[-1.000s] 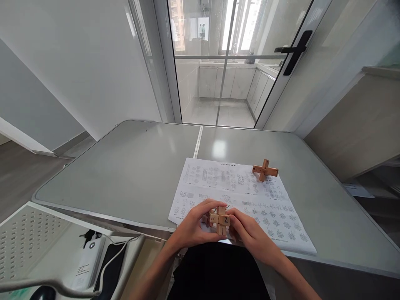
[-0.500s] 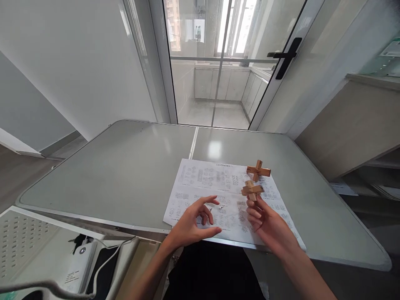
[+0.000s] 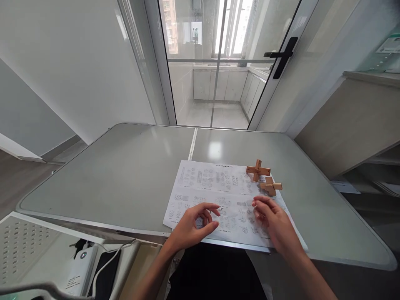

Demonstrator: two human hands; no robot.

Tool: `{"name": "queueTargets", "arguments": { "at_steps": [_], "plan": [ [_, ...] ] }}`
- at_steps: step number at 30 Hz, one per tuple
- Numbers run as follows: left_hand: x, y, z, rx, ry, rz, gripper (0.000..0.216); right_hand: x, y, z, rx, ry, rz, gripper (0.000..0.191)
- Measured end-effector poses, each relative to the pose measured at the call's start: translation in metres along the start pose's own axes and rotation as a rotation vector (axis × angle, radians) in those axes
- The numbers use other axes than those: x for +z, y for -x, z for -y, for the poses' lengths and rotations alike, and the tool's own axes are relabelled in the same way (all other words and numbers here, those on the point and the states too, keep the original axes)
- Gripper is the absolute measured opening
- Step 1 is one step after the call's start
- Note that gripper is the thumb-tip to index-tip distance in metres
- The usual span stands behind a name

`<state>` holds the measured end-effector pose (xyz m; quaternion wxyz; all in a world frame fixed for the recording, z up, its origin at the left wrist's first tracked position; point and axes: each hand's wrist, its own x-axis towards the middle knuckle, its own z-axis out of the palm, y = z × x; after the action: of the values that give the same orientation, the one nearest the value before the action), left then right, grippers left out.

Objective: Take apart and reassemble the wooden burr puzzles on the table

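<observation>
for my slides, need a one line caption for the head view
Both hands, left and right, hover empty over a printed sheet beside two wooden cross puzzles on a grey table.

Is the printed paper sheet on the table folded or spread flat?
Spread flat: the paper sheet lies open on the table, all edges visible.

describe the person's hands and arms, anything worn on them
Both forearms are bare as far as the picture shows: no sleeves, watch or bracelet. The left hand and right hand wear no gloves, and no rings can be made out. Nails look short and unpainted, though the fingers are slightly blurred.
</observation>
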<state>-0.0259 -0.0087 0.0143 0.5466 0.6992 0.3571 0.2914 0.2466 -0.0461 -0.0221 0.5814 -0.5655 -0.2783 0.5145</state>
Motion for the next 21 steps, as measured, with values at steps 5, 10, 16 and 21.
{"name": "queueTargets", "arguments": {
  "at_steps": [5, 10, 16, 21],
  "plan": [
    [0.000, 0.000, 0.000, -0.031, -0.014, -0.030, 0.032, 0.007, 0.020, -0.007, -0.262, 0.610, 0.188, 0.031],
    [0.002, 0.001, 0.004, -0.051, -0.010, -0.073, 0.030, 0.007, 0.023, -0.012, -0.318, 0.691, 0.174, 0.034],
    [0.003, 0.002, 0.004, -0.068, -0.024, -0.097, 0.029, 0.001, 0.020, -0.018, -0.265, 0.648, 0.121, 0.036],
    [0.004, 0.003, 0.003, -0.052, -0.021, -0.143, 0.024, 0.000, 0.020, -0.019, -0.244, 0.586, 0.066, 0.040]
  ]
}}
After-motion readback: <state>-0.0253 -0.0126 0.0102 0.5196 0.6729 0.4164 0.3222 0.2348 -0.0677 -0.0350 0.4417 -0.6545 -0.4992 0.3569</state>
